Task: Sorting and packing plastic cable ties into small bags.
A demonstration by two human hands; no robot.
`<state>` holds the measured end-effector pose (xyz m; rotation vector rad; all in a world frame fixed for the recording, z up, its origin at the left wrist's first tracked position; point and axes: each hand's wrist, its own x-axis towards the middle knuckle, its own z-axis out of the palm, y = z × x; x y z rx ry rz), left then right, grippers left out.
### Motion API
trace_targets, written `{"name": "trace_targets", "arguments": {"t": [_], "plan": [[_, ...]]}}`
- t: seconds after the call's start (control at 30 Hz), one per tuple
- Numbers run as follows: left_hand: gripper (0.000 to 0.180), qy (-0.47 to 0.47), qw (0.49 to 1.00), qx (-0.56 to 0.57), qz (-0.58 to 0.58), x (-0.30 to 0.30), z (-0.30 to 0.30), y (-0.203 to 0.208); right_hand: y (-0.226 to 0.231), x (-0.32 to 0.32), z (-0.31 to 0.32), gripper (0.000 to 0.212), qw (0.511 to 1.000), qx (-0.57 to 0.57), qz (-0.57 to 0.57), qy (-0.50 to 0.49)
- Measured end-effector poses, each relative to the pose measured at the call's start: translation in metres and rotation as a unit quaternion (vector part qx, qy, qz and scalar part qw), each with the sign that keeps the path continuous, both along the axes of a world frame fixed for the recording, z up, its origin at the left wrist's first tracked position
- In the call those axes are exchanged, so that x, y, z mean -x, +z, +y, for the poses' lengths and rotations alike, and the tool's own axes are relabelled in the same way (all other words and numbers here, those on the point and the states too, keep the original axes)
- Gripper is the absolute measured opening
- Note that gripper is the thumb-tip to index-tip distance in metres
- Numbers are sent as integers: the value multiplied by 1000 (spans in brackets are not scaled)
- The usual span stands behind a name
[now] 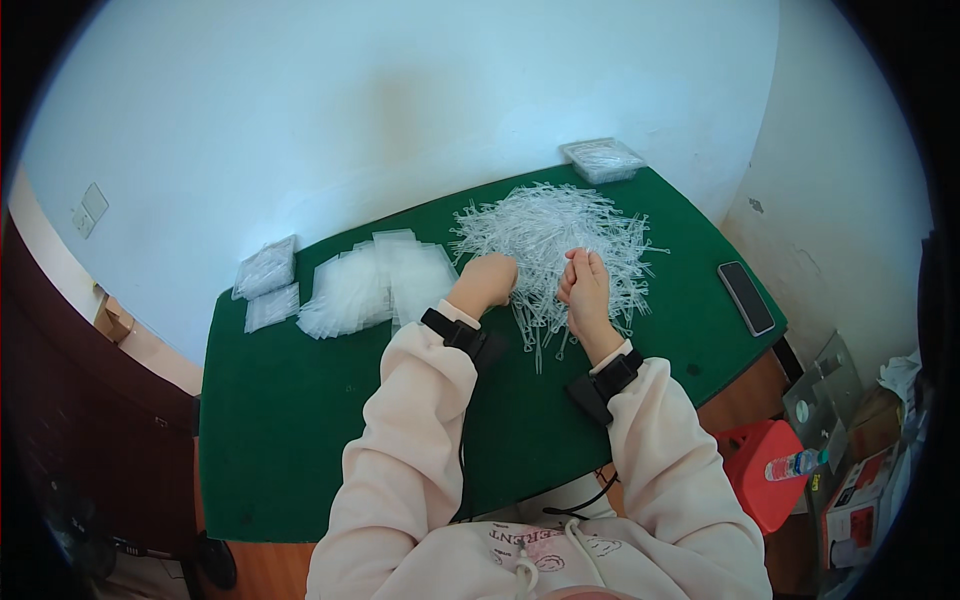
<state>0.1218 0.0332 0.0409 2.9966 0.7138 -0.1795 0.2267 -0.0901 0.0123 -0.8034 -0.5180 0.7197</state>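
Observation:
A large heap of thin clear plastic sticks point(545, 225), some with small looped ends, is spread over the green-covered table point(290, 430). At the heap's left edge is my left hand point(487, 283), its fingers curled closed; whatever they hold is hidden. My right hand point(587, 290) is over the front of the heap, with thumb and fingers pinched together; a small pale bit shows at the fingertips, too small to name. Left of my left hand lie overlapping clear plastic bags point(350, 290), fanned out flat. Both wrists wear black straps.
Filled clear packets point(266, 268) sit at the table's back left corner. A clear plastic box point(603, 160) of sticks stands at the back right, against the wall. A phone point(746, 298) lies near the right edge. Beyond it, a red stool point(762, 475) bears a plastic bottle point(797, 464).

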Motion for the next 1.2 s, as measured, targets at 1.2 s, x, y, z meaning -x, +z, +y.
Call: {"name": "trace_targets", "arguments": {"t": [1.2], "plan": [[15, -47, 977, 67, -197, -5, -16, 0, -8, -8, 4, 18, 993, -48, -28, -107]]}}
